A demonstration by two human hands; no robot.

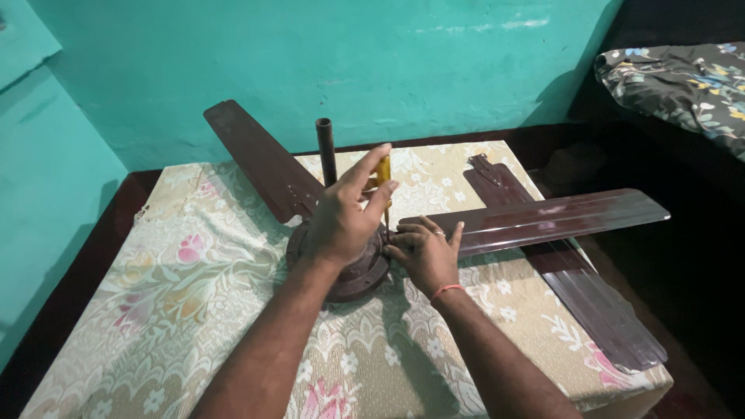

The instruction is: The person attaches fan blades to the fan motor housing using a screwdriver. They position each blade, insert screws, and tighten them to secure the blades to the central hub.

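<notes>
A teal wall [326, 70] fills the far side of the view. Below it stands a table under a cream floral cloth [194, 310]. On the cloth lies a dark brown ceiling fan: its round motor housing [361, 275] sits near the middle, a short downrod [326, 147] stands upright behind it, one blade [260, 159] reaches far left and another blade [559, 217] reaches right. A third, loose blade [590, 295] lies flat beneath that one, running toward the near right corner.

My left hand [341, 217] is over the housing, fingers curled around the yellow handle of a screwdriver [383, 182] held upright. My right hand [425, 252] rests just right of the housing, fingertips pinched at the screwdriver's tip, where the right blade meets the motor; what they pinch, if anything, I cannot tell.
</notes>
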